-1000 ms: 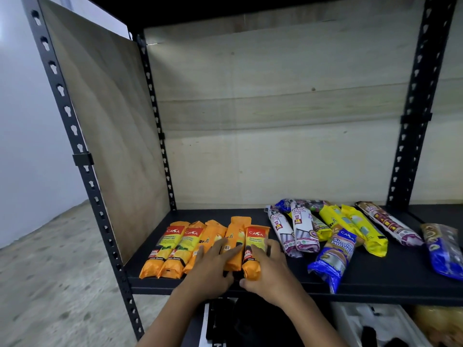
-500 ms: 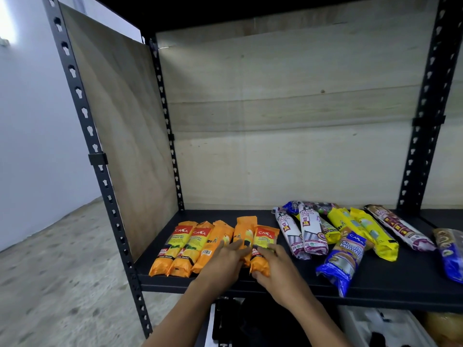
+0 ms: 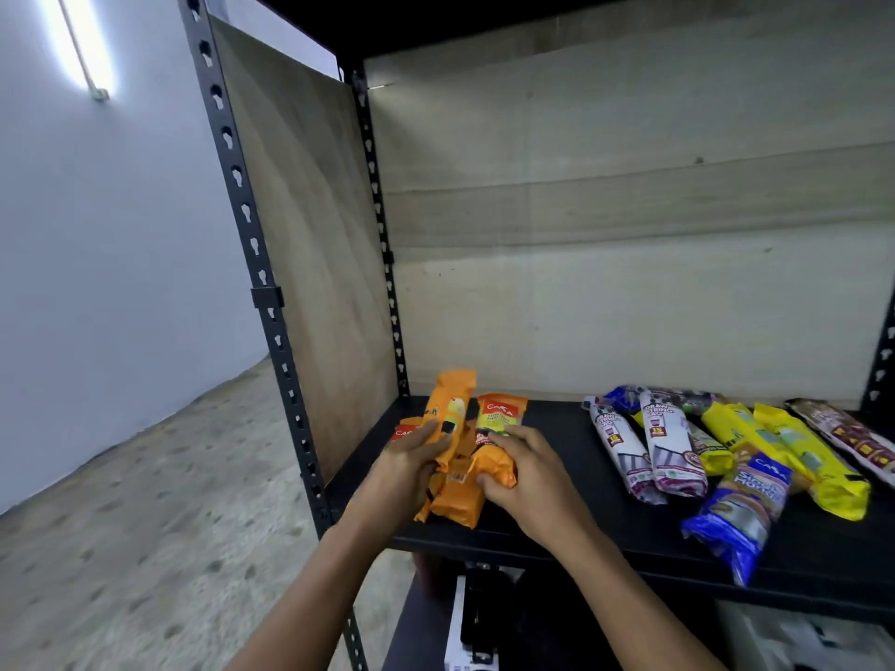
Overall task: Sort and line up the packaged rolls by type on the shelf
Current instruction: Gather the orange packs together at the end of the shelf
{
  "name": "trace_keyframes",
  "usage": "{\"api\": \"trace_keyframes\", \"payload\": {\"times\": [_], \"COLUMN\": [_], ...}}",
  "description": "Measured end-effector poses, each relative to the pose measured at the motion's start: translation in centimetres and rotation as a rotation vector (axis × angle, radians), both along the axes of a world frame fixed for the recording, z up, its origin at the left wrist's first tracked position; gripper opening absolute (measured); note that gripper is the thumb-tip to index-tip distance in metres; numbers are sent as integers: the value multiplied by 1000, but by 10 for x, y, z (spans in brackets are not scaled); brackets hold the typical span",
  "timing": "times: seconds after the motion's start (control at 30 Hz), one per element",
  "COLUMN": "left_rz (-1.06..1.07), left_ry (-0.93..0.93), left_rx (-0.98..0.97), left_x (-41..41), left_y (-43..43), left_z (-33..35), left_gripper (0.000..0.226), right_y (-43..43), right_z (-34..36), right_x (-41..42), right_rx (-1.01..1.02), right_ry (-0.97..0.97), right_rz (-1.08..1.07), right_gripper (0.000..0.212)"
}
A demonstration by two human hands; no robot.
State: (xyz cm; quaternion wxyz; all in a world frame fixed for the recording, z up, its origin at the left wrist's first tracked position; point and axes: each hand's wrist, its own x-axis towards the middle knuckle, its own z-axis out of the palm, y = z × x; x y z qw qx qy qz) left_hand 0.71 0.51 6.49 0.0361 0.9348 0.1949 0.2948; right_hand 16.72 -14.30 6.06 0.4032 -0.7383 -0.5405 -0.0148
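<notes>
Orange rolls [image 3: 453,481], earlier flat in a row, now bunched and lifted at the shelf [image 3: 557,428] left end, left hand [image 3: 411,460] and right hand [image 3: 520,469] clamped on them, lower packs hidden; mixed rolls [image 3: 726,457] lie right, labels blurred.

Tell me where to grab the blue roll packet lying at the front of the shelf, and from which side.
Grip the blue roll packet around its middle, coming from above and the front. It lies flat and slanted on the shelf, its crimped lower end overhanging the front edge, so the middle is clear on its left; a yellow packet lies close on its right. Both hands are probably busy: left hand and right hand hold orange packets.
</notes>
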Motion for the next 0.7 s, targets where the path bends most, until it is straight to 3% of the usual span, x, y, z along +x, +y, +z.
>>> {"api": "trace_keyframes", "payload": {"times": [0.7], "left_rz": [88], "left_ry": [23], "left_rx": [-217], "left_x": [-38], "left_y": [15], "left_z": [-27], "left_gripper": [49], "right_y": [45], "right_z": [-25], "right_x": [-33], "right_rx": [-109], "right_ry": [-24], "right_rz": [109], "right_gripper": [67]}}
